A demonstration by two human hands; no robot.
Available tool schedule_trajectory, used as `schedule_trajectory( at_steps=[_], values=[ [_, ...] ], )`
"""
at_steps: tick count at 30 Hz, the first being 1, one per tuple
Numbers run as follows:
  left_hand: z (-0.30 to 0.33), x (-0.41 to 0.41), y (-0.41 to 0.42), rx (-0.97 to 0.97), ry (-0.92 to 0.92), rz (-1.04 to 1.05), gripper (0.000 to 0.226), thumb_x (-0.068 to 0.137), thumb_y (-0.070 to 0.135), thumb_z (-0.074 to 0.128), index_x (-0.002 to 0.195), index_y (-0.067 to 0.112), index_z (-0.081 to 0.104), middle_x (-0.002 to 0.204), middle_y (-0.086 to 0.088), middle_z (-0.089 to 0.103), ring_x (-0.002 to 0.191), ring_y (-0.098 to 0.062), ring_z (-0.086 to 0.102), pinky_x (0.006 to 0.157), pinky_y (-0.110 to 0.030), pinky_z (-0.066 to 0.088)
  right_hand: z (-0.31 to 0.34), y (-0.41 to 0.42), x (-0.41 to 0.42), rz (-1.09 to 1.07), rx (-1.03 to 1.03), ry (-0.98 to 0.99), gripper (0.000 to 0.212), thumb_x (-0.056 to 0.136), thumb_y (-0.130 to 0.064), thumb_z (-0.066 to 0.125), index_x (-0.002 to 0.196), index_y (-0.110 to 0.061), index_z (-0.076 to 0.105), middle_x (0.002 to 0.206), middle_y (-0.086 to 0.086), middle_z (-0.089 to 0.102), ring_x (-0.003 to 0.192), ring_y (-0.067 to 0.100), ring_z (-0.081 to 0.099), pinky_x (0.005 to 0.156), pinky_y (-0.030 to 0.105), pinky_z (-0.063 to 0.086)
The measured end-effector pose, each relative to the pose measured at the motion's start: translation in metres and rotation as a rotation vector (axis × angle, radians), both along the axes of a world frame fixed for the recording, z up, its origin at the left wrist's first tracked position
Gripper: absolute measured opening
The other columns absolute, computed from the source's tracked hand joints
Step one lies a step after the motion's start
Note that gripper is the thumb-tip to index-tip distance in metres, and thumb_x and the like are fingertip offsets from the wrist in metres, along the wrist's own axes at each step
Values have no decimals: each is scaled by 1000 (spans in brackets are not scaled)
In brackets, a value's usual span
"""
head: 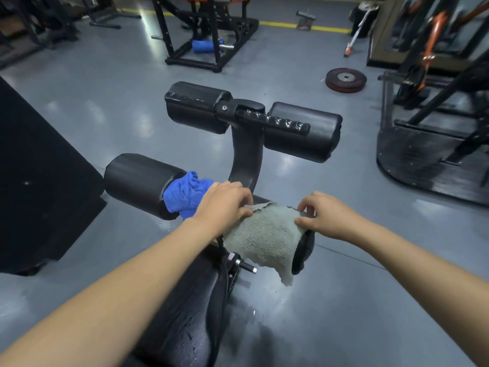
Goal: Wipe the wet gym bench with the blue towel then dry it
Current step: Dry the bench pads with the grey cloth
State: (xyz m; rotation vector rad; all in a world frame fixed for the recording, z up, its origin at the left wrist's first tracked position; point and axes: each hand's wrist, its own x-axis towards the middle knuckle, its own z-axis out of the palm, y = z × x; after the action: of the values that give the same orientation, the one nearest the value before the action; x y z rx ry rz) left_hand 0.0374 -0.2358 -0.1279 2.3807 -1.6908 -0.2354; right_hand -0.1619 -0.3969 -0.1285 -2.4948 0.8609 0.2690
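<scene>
While water beads the black padded gym bench seat (185,321) at 6 o'clock, left hand (222,205) and right hand (321,217) pinch a grey-green terry cloth (267,237) over the near-right roller. Crumpled blue towel (186,193) sits at 10 o'clock; upper black foam rollers (198,107) at 12.

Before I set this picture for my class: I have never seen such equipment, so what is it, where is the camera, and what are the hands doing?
The camera sits on the person's head, looking forward and down, so both arms reach in from below. The black frame is a gym bench with padded rollers; water drops show on its seat. The left hand and right hand each pinch an edge of a grey towel draped over the near right roller. A blue towel lies bunched against the near left roller, under the left wrist. A weight plate lies on the grey floor beyond.
</scene>
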Motion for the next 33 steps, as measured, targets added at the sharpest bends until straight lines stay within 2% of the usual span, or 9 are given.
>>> schedule_trajectory(
  at_steps=[2, 5, 8, 12, 16, 24, 26, 29, 33],
  values=[
    [1, -4, 4, -12, -3, 0, 12, 90, 41, 68, 92, 29, 66, 91, 11, 58, 90, -15, 52, 87, -29, 33, -1, 2, -1, -17, 25, -63, 13, 87, -31, 70, 87, -25, 59, 90, -9, 53, 90, 18, 56, 80, 35, 48],
    [3, -7, 17, -64, 2, 10, 11, 91, 38, 66, 91, 27, 66, 86, 12, 54, 86, -15, 50, 88, -31, 36, 2, 12, 1, -17, 59, -154, 18, 85, -19, 68, 76, -26, 54, 89, -6, 54, 86, 17, 54, 77, 33, 46],
    [9, -6, 43, -90, -37, 7, 10, 90, 37, 66, 90, 27, 65, 86, 11, 57, 83, -16, 51, 85, -33, 39, 12, 31, 3, -7, 69, -246, 16, 85, -16, 66, 75, -22, 55, 87, -4, 58, 84, 15, 53, 73, 31, 46],
    [11, -5, 101, -115, -51, 41, 7, 88, 35, 68, 88, 28, 66, 81, 12, 57, 80, -16, 51, 78, -31, 39, 19, 71, 5, 31, 53, -316, 15, 86, -14, 66, 77, -21, 56, 76, -7, 60, 74, 7, 53, 59, 19, 37],
    [5, -9, 177, -123, -27, 106, 4, 88, 30, 68, 86, 28, 64, 84, 10, 62, 83, -19, 55, 78, -34, 42, 11, 128, 4, 108, 52, -322, 20, 87, -14, 68, 77, -27, 57, 67, -8, 63, 65, 8, 57, 56, 24, 43],
    [-44, -52, 328, -82, 70, 262, 5, 89, 29, 60, 89, 25, 63, 90, 7, 62, 89, -19, 57, 78, -31, 42, -50, 252, -5, 238, 159, -300, 26, 88, -14, 70, 77, -32, 55, 67, -7, 67, 66, 12, 62, 68, 38, 53],
    [-59, -65, 355, -79, 87, 309, 6, 90, 29, 57, 89, 26, 62, 85, 11, 61, 86, -15, 55, 73, -27, 35, -70, 274, -11, 253, 195, -289, 25, 88, -14, 70, 78, -32, 56, 72, -7, 68, 72, 13, 64, 71, 37, 52],
    [-89, -84, 385, -59, 135, 378, 6, 92, 28, 57, 92, 27, 63, 74, 18, 50, 79, -10, 47, 70, -26, 29, -100, 298, -21, 257, 243, -258, 21, 90, -17, 70, 81, -31, 58, 76, -9, 69, 75, 7, 63, 70, 25, 49],
    [-135, -93, 400, -24, 219, 389, 7, 93, 27, 57, 93, 27, 64, 83, 18, 60, 85, -10, 54, 76, -30, 43, -142, 311, -26, 264, 281, -208, 25, 90, -16, 70, 79, -34, 57, 74, -10, 67, 72, 8, 60, 71, 28, 48]
  ],
)
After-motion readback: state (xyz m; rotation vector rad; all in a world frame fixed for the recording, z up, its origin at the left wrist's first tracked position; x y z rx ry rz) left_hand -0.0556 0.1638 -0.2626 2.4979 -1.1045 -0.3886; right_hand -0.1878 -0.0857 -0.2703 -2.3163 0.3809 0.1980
